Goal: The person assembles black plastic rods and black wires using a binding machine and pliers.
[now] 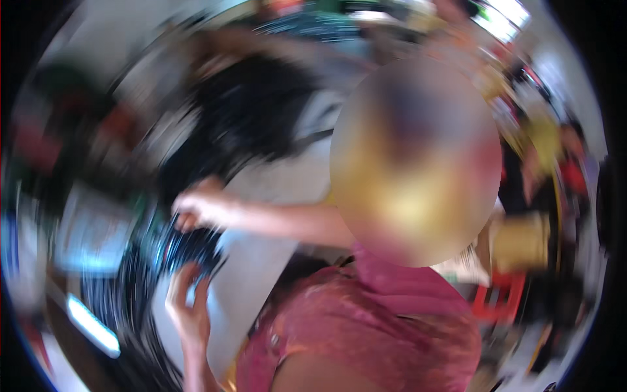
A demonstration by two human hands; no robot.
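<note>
The whole picture is smeared by motion. A hand that I take for my left hand [189, 310] rises from the lower edge at lower left. Its fingers curl up beside a dark, speckled cloth [189, 248], and whether it grips anything is lost in the blur. Above it a second hand [199, 209] is closed on the top of that cloth. Its bare forearm [287, 222] runs right toward a person in a pink-red garment [366, 326] who fills the lower middle. My right hand does not show.
A pale grey surface [274, 176] lies behind the hands, with a large black mass [248, 111] above it. Blurred light-blue shapes [91, 242] sit at left. A yellowish block [522, 242] and a red frame [499, 297] are at right.
</note>
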